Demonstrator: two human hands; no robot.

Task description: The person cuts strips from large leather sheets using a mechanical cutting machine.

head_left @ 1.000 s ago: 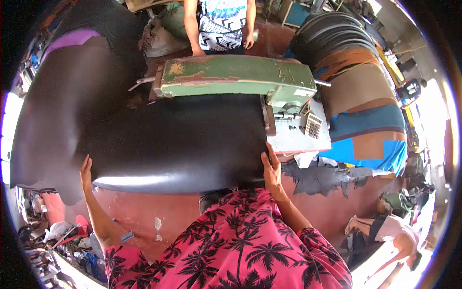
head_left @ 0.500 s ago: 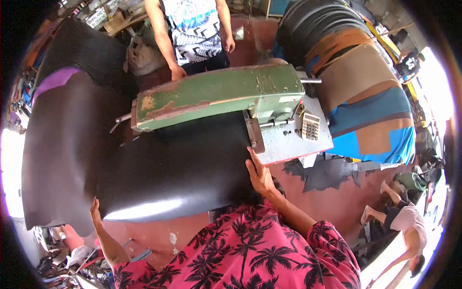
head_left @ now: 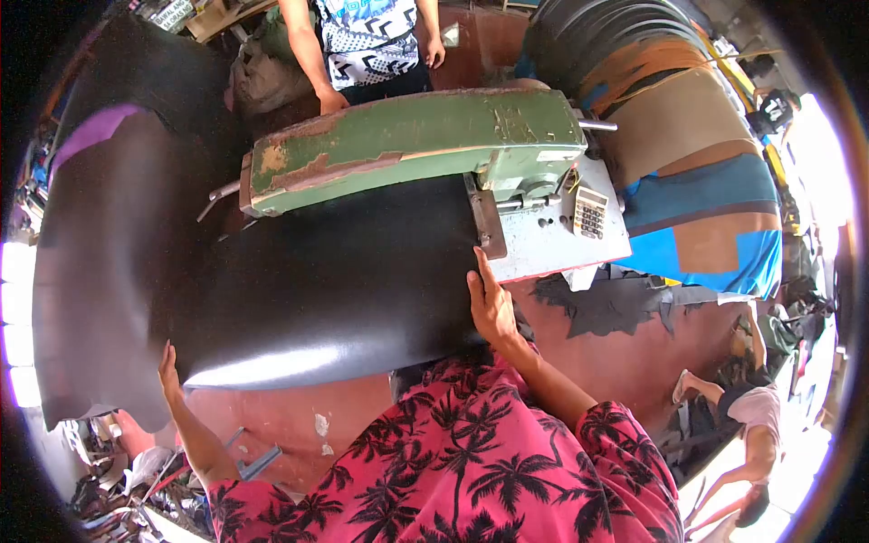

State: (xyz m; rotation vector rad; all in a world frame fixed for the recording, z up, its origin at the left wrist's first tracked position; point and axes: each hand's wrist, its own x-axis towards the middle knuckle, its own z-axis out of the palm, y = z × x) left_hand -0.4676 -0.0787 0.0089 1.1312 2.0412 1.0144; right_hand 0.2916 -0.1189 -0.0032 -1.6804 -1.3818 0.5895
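A black sheet (head_left: 335, 290) with a glossy front edge lies in front of and partly beneath a long green machine (head_left: 416, 145) with chipped paint. My left hand (head_left: 169, 369) touches the sheet's left front corner, fingers stretched out. At the sheet's right edge my right hand (head_left: 491, 303) rests with its fingers extended, just below a metal bracket (head_left: 486, 217). A white metal plate (head_left: 534, 249) bearing a calculator (head_left: 590, 214) is right of that bracket.
Behind the machine stands a person (head_left: 373, 45), one hand by its top edge. Draped hides (head_left: 100, 271) hang at the left. Stacked leather rolls (head_left: 670, 118) and blue material (head_left: 756, 258) are at the right. Another person (head_left: 756, 421) bends over at the lower right.
The machine, sheet and both my hands appear slightly higher in view. My hands keep their places at the sheet's edges. At the lower right the other person's limbs have shifted.
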